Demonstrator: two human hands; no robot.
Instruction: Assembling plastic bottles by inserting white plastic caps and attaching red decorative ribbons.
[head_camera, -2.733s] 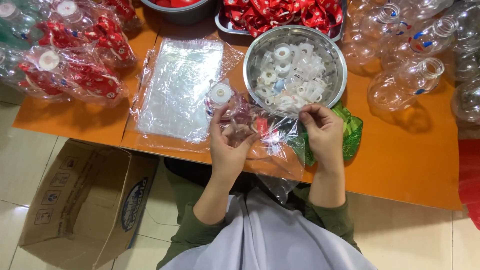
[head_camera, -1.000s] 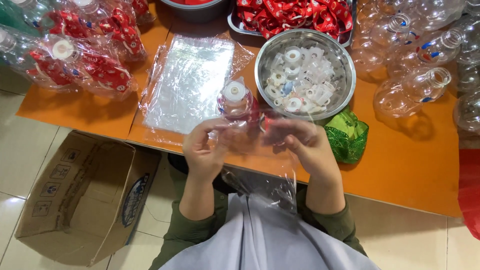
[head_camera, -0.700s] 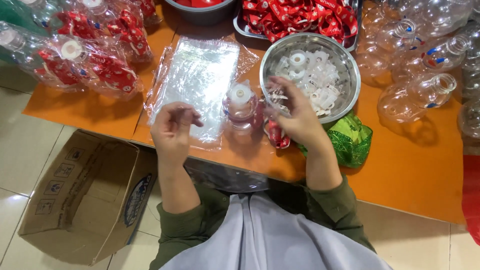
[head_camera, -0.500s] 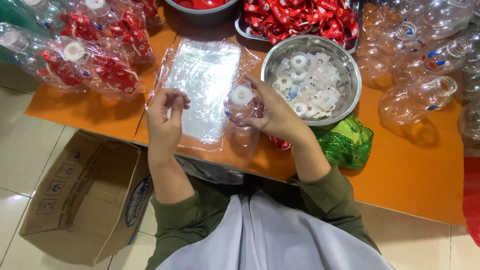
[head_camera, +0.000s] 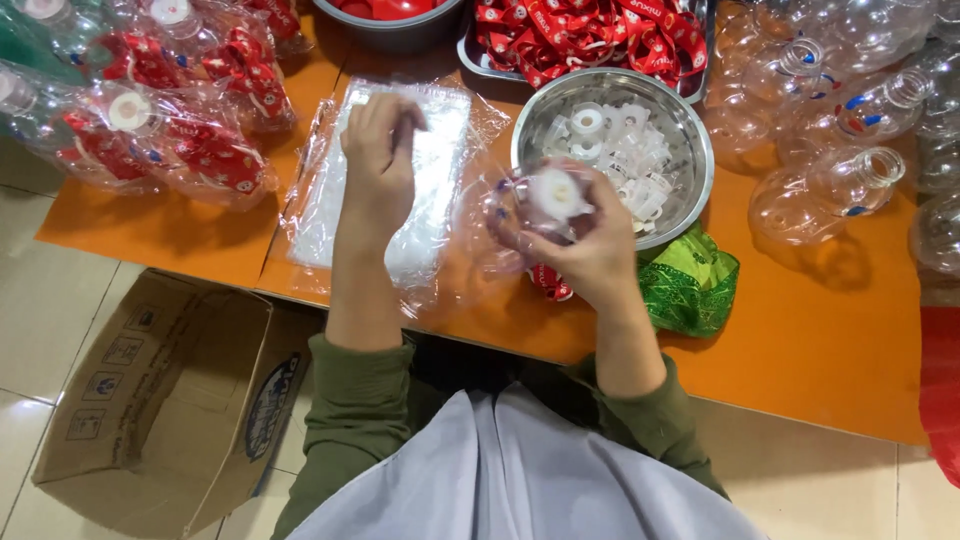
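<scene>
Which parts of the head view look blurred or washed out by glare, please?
Head view: the left hand is slightly motion-blurred over the stack of clear plastic bags, which reflects pale glare; the right hand and its clear bottle with white cap look soft; the steel bowl rim shines; the cardboard box is sharp.

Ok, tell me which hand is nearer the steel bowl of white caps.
Right. The right hand holds a clear bottle at the steel bowl's rim; the left hand rests on the plastic bags, farther away.

A brown cardboard box (head_camera: 170, 400) lies open on the floor, lower left, with a dark oval label (head_camera: 272, 392) on its side wall and small square pictogram marks (head_camera: 105, 385) on a flap — beside the orange table (head_camera: 820, 340). Clear cellophane bags (head_camera: 400, 180) lie stacked on the table.
</scene>
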